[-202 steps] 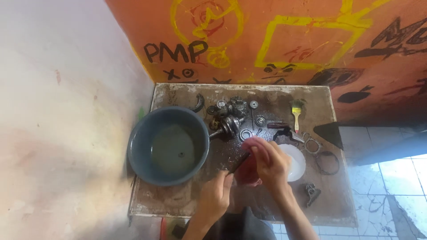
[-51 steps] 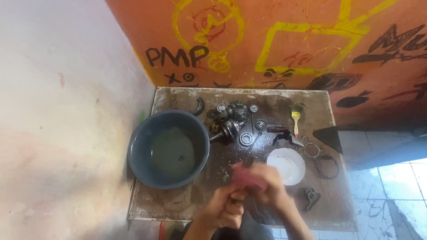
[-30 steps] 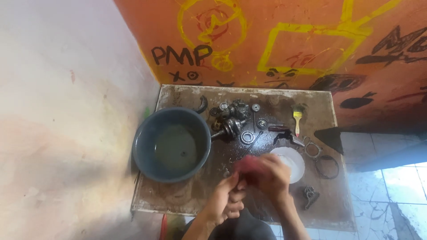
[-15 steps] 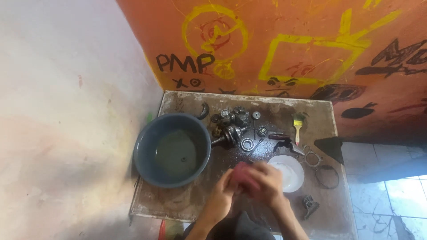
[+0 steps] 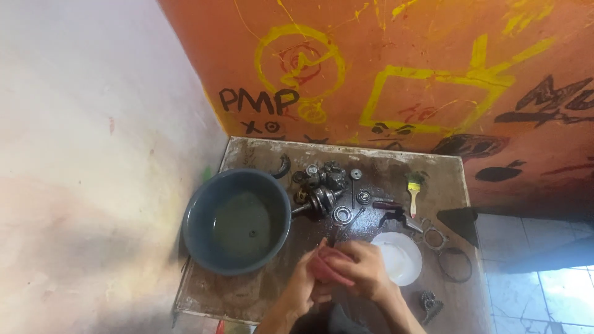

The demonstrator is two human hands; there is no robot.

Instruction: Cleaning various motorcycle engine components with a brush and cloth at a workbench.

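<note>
So from where I'm standing, both hands are bunched over a pinkish-red rag [image 5: 327, 267] at the near edge of the grimy table [image 5: 260, 297], just right of the big blue-grey basin [image 5: 238, 219]. Left hand [image 5: 304, 286] has its fingers curled snug around the rag from below; right hand [image 5: 365, 272] is folded over the top, fingers closed on it too. Whatever is wrapped inside, I can't see it.

If that's a part being wiped, my guess is the good way to do it is keep it low over the table, turn it inside the cloth rather than scrubbing one spot, and stay clear of the basin's murky liquid.

Right of the hands sits a white round lid or dish [image 5: 397, 258], and a small metal fitting [image 5: 430, 303] lies beyond that. Further back from the basin: a cluster of dark gears and bearings [image 5: 325, 188], a yellow-handled brush [image 5: 413, 188], and some loose rings [image 5: 455, 265] off to the right.

No packages anywhere. Behind it all, the orange wall [image 5: 383, 49] carries a yellow painted circle [image 5: 300, 62] above the basin's side, a yellow rectangle outline [image 5: 433, 102] right of it, and black scrawled lettering [image 5: 258, 99] low down.
</note>
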